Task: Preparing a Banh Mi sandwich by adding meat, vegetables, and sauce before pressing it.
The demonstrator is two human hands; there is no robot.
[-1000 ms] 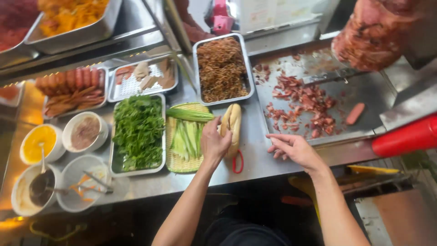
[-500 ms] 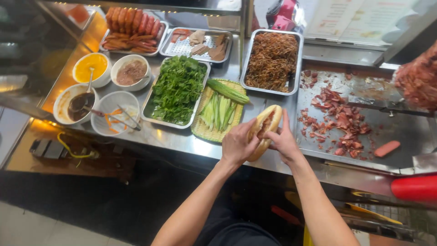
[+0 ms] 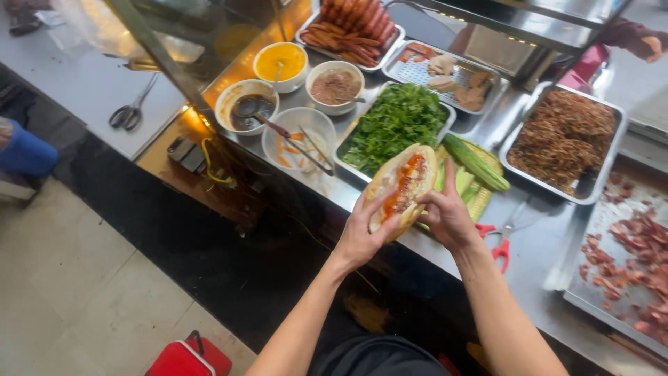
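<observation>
The step in hand looks like filling a sandwich. The left hand (image 3: 358, 237) cups a split bread roll (image 3: 402, 186) from below, fingers wrapped round its underside, while the right hand (image 3: 445, 217) steadies the far edge, fingers curled against the crust to keep it spread. The roll is held in the air just above the near edge of the steel bench (image 3: 536, 257), open side up, with orange-red filling along its middle. Just behind it lie a tray of green herbs (image 3: 396, 125) and a tray of cucumber strips (image 3: 473, 174); red-handled scissors (image 3: 501, 240) rest beside the right wrist. Adding more would seem to call for freeing one hand while the other keeps the roll level. Half a second ago both hands closed round the roll lower over the bench; now it is raised and tilted open.
</observation>
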